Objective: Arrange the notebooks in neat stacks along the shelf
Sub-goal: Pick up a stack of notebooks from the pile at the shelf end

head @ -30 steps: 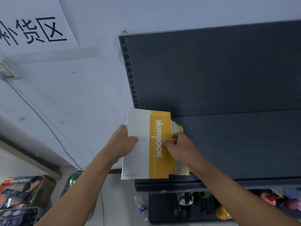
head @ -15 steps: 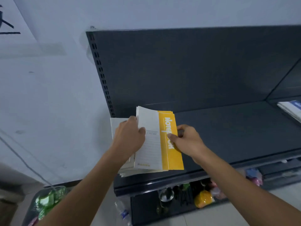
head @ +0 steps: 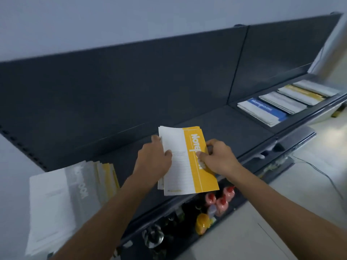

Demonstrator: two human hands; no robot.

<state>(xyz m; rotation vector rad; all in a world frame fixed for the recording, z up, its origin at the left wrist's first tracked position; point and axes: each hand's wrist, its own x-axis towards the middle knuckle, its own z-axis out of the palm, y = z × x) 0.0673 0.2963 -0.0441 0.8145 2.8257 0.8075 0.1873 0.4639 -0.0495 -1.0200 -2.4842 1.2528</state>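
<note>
I hold a small bundle of yellow-and-white notebooks [head: 185, 162] over the middle of the dark shelf [head: 234, 128]. My left hand [head: 154, 160] grips its left white edge. My right hand [head: 217, 158] grips the yellow spine side. A loose pile of grey, white and yellow notebooks [head: 67, 196] lies at the shelf's left end, blurred. Further right, on the adjoining shelf section, a blue-and-white notebook stack [head: 262, 111] lies beside two or three more stacks [head: 300, 94] in a row.
The shelf's dark back panel [head: 131, 87] rises behind. Below, a lower shelf holds pink bottles [head: 219, 201], a yellow-capped bottle [head: 201, 224] and glassware [head: 154, 237]. A cable [head: 323, 173] runs over the pale floor at right.
Both hands have lifted the top notebooks off the left pile and carried them right along the shelf. My view has swung right, showing the stacks on the far section.
</note>
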